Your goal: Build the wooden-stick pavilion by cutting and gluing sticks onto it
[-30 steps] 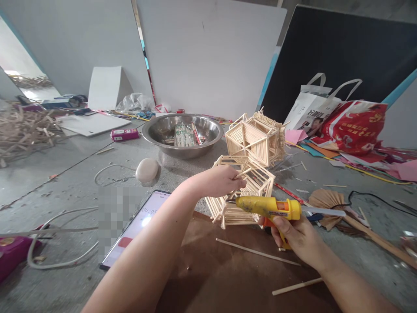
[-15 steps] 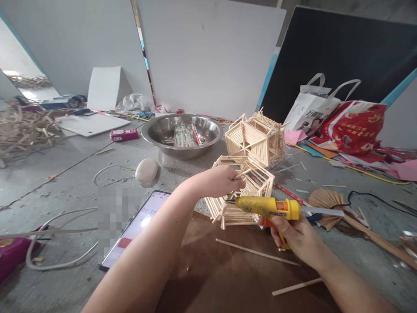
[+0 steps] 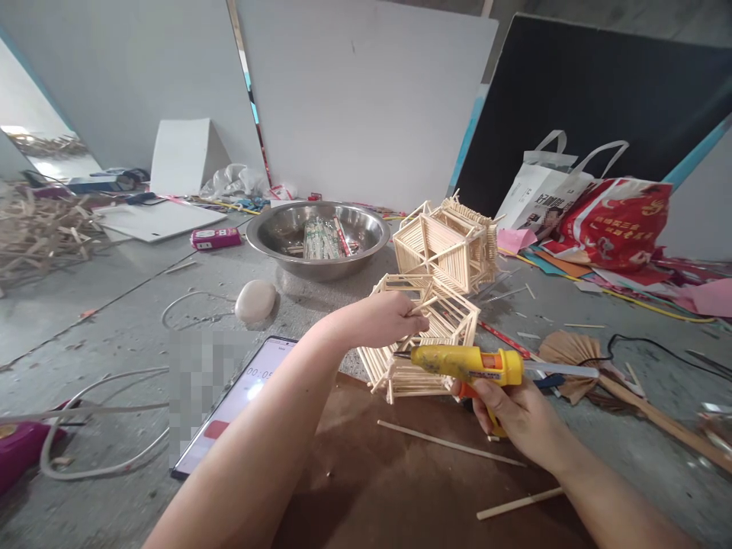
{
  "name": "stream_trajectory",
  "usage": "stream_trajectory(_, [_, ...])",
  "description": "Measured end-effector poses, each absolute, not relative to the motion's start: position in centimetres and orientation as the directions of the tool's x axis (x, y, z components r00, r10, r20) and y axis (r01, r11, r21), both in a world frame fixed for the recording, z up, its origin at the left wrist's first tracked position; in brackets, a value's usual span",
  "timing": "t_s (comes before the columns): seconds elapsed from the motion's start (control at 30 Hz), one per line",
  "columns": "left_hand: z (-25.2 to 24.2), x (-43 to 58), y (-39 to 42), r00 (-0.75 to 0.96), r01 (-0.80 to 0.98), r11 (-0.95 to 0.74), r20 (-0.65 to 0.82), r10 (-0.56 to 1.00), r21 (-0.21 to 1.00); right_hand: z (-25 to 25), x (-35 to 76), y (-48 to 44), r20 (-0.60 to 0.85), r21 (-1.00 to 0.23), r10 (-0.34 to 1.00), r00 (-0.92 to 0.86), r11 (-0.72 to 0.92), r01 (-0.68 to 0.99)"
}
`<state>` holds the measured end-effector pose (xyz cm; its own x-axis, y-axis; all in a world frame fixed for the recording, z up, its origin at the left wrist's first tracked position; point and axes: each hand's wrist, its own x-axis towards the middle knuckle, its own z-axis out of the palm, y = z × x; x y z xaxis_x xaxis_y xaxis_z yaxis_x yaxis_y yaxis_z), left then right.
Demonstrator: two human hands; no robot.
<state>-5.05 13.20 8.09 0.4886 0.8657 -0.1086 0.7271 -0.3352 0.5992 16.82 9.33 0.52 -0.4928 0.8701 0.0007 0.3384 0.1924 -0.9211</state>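
A yellow glue gun [image 3: 466, 363] is gripped in my right hand [image 3: 508, 408], its nozzle pointing left at the near part of a stick frame [image 3: 374, 364]. My left hand [image 3: 392, 316] is closed over the top of this frame, pinching a thin wooden stick [image 3: 426, 303]. Behind stands a second, taller stick structure [image 3: 443, 248] with panels of close-set sticks. Loose sticks [image 3: 449, 442] lie on the brown surface [image 3: 354, 480] in front of me. A clear glue stick [image 3: 560, 369] juts from the back of the gun.
A metal basin [image 3: 317, 267] holds packets of sticks. On the left are a phone [image 3: 252, 385], a white round object [image 3: 255, 302] with a cable, and a purple box [image 3: 216, 238]. Rightward are a brown fan-shaped piece [image 3: 569, 358] and a red bag [image 3: 618, 221].
The view has shifted very slightly. Both hands keep their grip, and the glue gun's nozzle stays beside the near part of the stick frame.
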Motion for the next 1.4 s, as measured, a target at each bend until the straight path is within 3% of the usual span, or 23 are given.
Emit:
stream_trajectory(0.9, [8.4, -5.2, 13.2, 0.457, 0.757, -0.299, -0.143, 0.878, 0.581, 0.2, 16.6, 9.5, 0.001, -0.943, 0.861, -0.509, 0.169, 0.285])
stream_trajectory(1.4, [8.4, -5.2, 13.2, 0.475, 0.748, -0.322, -0.13, 0.87, 0.58, 1.6, 16.1, 9.3, -0.031, -0.928, 0.858, -0.513, 0.166, 0.334])
